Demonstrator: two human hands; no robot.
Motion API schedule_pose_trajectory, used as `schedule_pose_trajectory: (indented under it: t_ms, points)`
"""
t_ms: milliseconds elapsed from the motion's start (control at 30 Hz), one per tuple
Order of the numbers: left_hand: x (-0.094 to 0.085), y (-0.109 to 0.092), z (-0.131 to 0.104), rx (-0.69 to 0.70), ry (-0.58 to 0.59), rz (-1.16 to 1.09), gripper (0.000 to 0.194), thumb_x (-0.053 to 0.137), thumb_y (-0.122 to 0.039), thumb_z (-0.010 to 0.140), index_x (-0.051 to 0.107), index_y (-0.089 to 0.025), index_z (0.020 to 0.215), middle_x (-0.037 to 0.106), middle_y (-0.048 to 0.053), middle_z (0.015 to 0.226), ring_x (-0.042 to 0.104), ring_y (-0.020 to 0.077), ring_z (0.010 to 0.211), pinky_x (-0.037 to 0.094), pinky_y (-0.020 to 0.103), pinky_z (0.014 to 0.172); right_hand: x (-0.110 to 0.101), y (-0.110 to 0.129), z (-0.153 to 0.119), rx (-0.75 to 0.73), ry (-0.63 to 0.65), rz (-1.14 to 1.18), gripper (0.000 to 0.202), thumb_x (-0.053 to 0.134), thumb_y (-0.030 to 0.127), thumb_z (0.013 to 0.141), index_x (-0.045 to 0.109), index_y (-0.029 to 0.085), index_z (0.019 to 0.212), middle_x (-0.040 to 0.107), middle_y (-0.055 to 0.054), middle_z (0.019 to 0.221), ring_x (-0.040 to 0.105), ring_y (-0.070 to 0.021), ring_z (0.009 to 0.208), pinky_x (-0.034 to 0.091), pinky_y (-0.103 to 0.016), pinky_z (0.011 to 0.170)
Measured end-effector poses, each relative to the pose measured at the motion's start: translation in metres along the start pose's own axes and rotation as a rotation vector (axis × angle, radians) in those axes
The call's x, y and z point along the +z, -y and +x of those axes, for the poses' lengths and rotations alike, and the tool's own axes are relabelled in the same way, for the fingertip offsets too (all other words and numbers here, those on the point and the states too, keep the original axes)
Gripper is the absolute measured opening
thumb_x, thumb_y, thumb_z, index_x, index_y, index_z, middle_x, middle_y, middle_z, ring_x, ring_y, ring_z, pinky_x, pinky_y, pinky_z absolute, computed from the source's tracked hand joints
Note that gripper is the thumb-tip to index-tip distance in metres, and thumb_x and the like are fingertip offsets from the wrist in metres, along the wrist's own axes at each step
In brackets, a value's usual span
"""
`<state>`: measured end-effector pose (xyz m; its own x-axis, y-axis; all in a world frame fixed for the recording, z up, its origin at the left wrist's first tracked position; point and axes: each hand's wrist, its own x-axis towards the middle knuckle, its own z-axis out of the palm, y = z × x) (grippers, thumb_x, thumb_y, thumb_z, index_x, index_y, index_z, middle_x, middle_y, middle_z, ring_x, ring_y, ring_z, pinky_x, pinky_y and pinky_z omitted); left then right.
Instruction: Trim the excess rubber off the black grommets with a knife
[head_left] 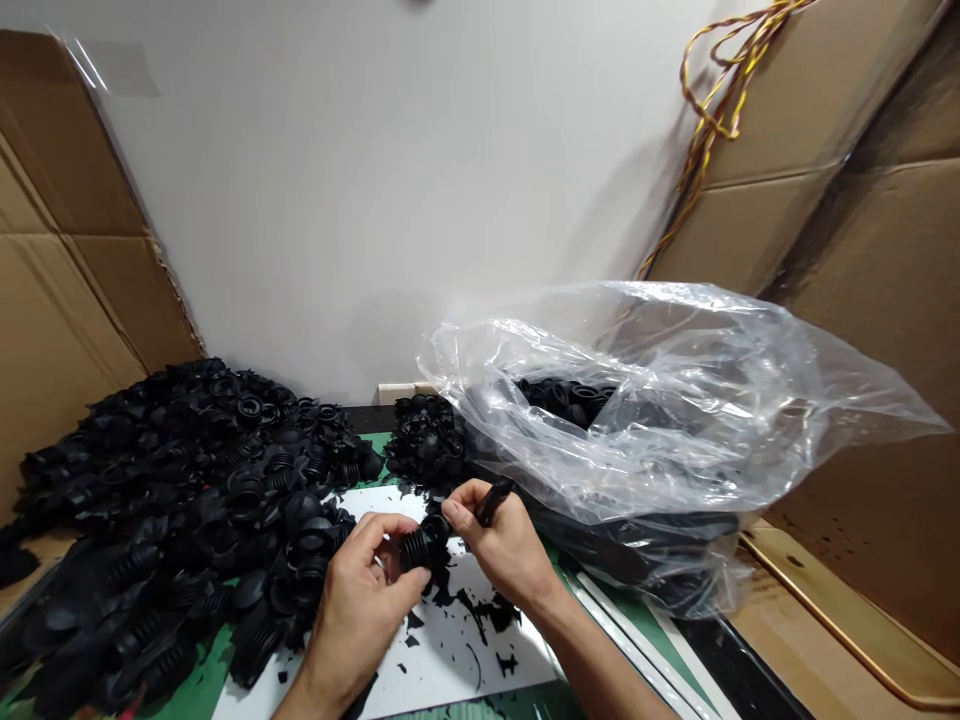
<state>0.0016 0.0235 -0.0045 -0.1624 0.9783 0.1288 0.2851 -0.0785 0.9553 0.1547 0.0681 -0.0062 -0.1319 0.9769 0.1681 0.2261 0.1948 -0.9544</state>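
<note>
My left hand [367,585] is closed round a black ribbed rubber bellows [414,550], thumb in front and fingers behind. Close by on the right, my right hand [499,540] pinches with thumb and forefinger at the far edge of that part. A dark stick-like object [495,500], its kind unclear, juts up out of the right hand. Beneath both hands lies a white sheet [450,670] strewn with black rubber scraps [487,610]. What the right fingertips pinch is too small to make out.
A large heap of black rubber parts [187,470] spreads over the left side. Behind my hands is a smaller black pile [427,440]. A clear plastic bag [675,460] with black parts stands at right, near a gold phone [847,610]. Cardboard [67,230] and twisted wires [720,110] flank the wall.
</note>
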Motion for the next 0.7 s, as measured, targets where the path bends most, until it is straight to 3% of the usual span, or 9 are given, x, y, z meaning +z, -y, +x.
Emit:
schedule_pose_trajectory:
  t_ms: [200,367,533,633,700]
  points:
    - [-0.0019,0.0049,0.0012,0.071,-0.032,0.055,0.023,0.067,-0.018,0.060,0.066,-0.019,0.083,0.059,-0.001,0.079,0.047,0.0103,0.053,0.042,0.022,0.049,0.0022,0.0004,-0.0044,0.053,0.300,0.110,0.019,0.060,0.033,0.072,0.059,0.015,0.066,0.051,0.003,0.058,0.045,-0.0117,0.057,0.036,-0.023,0.055]
    - [-0.0037,0.0023,0.0005,0.102,0.004,0.117,0.025,0.067,-0.025,0.067,0.067,-0.020,0.091,0.065,0.002,0.086,0.055,0.0141,0.060,0.046,0.024,0.052,0.0050,0.0020,-0.0076,0.044,0.326,0.147,0.016,0.058,0.029,0.072,0.057,0.016,0.063,0.046,0.004,0.056,0.040,-0.0101,0.054,0.032,-0.022,0.053]
    - [-0.0040,-0.0018,-0.0018,0.275,-0.005,0.199,0.028,0.067,-0.019,0.066,0.072,-0.024,0.093,0.069,0.006,0.101,0.063,0.0245,0.092,0.052,0.031,0.072,0.0078,0.0052,-0.0087,0.063,0.330,0.285,0.024,0.060,0.036,0.069,0.054,0.016,0.057,0.047,0.003,0.054,0.040,-0.0102,0.052,0.031,-0.023,0.052]
    - [-0.0049,0.0002,-0.0006,0.175,0.023,0.098,0.030,0.069,-0.019,0.064,0.073,-0.024,0.094,0.073,0.005,0.097,0.064,0.0251,0.092,0.051,0.035,0.080,0.0086,0.0057,-0.0090,0.081,0.325,0.341,0.026,0.063,0.038,0.067,0.054,0.016,0.056,0.047,0.003,0.053,0.038,-0.0095,0.051,0.030,-0.023,0.050]
    - [-0.0062,0.0012,0.0019,0.027,0.054,-0.046,0.034,0.072,-0.021,0.061,0.074,-0.022,0.095,0.075,0.004,0.089,0.067,0.0231,0.079,0.054,0.033,0.072,0.0087,0.0054,-0.0088,0.128,0.313,0.384,0.027,0.065,0.040,0.064,0.055,0.016,0.056,0.045,0.004,0.050,0.036,-0.0083,0.047,0.027,-0.023,0.047]
